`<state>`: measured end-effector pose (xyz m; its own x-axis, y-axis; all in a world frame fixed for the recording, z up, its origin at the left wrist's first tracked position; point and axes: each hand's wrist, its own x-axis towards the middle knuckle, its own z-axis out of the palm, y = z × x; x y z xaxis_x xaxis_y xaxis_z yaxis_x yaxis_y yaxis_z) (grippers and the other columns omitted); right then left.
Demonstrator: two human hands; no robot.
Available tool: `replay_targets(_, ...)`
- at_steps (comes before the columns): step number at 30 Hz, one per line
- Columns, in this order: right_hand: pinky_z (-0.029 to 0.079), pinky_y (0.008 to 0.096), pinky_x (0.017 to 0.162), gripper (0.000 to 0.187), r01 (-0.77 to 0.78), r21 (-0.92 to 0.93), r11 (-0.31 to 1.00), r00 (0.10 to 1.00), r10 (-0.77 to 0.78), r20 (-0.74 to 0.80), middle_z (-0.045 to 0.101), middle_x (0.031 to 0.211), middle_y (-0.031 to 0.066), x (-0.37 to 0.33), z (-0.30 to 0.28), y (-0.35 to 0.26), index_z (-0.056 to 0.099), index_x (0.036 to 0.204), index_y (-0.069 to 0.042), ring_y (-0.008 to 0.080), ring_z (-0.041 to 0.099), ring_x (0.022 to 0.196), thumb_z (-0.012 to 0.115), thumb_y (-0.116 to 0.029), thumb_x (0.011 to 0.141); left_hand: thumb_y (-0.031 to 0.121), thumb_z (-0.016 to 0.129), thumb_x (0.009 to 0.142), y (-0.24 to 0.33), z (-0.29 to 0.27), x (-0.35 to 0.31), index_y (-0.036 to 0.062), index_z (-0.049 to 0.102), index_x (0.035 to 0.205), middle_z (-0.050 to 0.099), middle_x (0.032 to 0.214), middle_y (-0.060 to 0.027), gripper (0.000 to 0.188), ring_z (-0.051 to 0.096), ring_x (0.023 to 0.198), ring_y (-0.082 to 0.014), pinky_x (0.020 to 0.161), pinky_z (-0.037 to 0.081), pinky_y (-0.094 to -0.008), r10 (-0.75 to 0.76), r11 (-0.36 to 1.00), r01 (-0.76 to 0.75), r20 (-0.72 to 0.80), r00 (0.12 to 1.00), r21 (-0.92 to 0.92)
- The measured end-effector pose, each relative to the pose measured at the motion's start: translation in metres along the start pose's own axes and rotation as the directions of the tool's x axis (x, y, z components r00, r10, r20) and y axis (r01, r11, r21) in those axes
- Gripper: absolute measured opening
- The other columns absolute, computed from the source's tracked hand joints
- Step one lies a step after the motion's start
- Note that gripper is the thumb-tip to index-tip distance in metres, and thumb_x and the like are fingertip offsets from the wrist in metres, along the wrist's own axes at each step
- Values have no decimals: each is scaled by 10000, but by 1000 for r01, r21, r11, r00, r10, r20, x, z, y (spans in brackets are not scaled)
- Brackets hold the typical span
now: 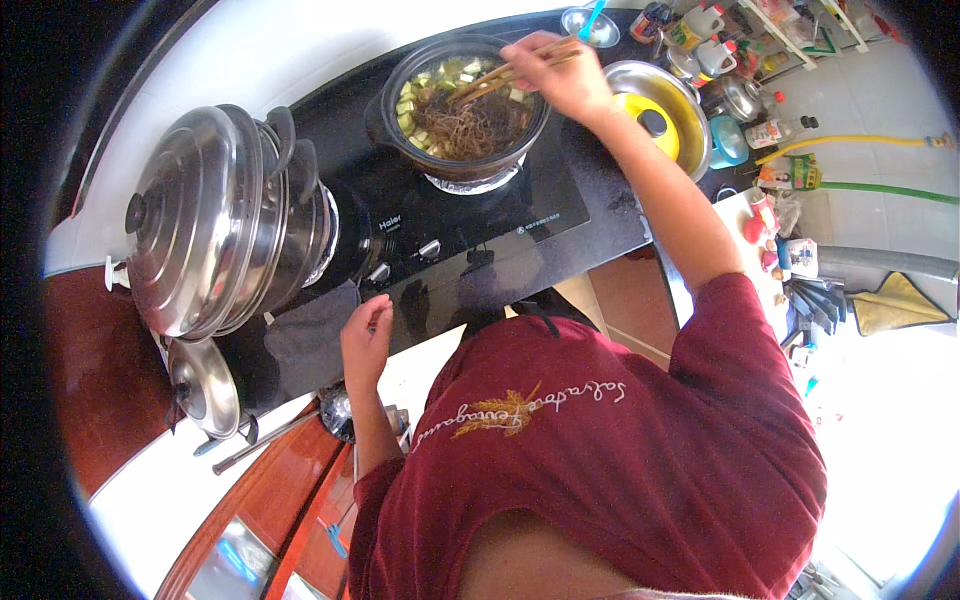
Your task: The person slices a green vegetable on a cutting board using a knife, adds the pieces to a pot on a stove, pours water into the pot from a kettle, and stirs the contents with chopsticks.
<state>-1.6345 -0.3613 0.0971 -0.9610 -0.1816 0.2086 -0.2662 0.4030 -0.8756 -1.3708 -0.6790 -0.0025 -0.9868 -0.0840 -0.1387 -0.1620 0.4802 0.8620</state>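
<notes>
Two hands work at a black cooktop [470,235]. The right hand [555,72] is clenched around a pair of wooden chopsticks [500,75], whose tips dip into the dark pot [460,105] of brown noodles and pale green chunks on the burner. The left hand [366,340] rests loosely curled, holding nothing, at the cooktop's front edge, beside a grey cloth [310,335]. A stacked steel steamer [215,215] crowds the left side, and a steel bowl [665,110] with a yellow lid sits just right of the pot. Between pot and front edge the glass lies bare. Bottles and jars line the counter [750,215] to the right.
</notes>
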Motion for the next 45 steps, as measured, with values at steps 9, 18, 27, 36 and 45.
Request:
replay_targets(9,528,227,559,244,-318,276,907,948,309,77,626,728,54,-14,-14,46,623,862,-9,116,624,613,642,-253,848,100,591,850,10,4,4,2,625,1015,651,902,-88,195,604,766,-129,701,470,-252,-24,1000,23,44,999,17)
replay_targets(18,530,247,508,290,-299,343,890,933,348,-88,619,655,71,-21,-21,73,618,823,18,120,613,556,623,-269,856,104,584,850,8,4,9,5,623,1026,655,911,-88,206,611,775,-135,710,474,-256,-60,997,54,86,994,62)
replay_targets(27,523,243,509,303,-183,240,953,958,228,-175,619,691,79,-33,-48,40,617,850,8,131,616,560,612,-294,861,106,583,850,2,0,10,5,621,1035,655,910,-89,214,614,781,-141,720,475,-259,-29,999,26,89,996,36)
replay_targets(36,535,254,564,265,-219,327,919,908,315,-277,642,763,77,-67,-73,41,626,899,10,144,634,603,610,-253,867,108,584,850,2,19,24,-4,619,1034,655,899,-86,218,614,770,-137,709,476,-259,0,1000,2,184,983,-10)
replay_targets(45,542,265,633,351,98,701,706,418,610,-673,612,864,98,-161,-169,140,559,968,-32,180,628,747,600,-365,866,92,584,846,13,48,35,-23,610,1046,656,895,-91,232,596,754,-125,705,474,-257,65,998,-60,320,945,-23)
